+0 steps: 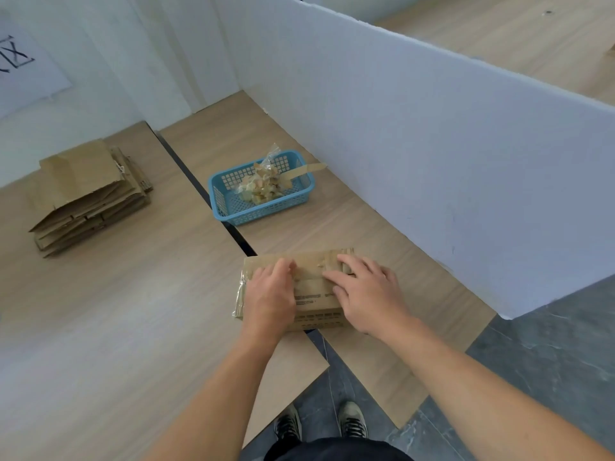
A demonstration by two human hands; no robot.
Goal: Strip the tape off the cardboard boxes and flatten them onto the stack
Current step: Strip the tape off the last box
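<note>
In the head view, a stack (pixel 90 197) of flat boxes sits far left on the table (pixel 133 311), and a blue basket (pixel 263 191) farther back holds peeled tape bits, so I think a lot is done. One cardboard box (pixel 312 294) lies near, in the middle, not flat yet, with shiny tape on its left end. The right hand (pixel 369 294) rests on it with spread fingers, its grip holding nothing. The left hand (pixel 271 294) bends its fingers down on top, and I cannot tell if its grip has any tape.

Soft even daylight, faint shadows, wide-angle distortion
</note>
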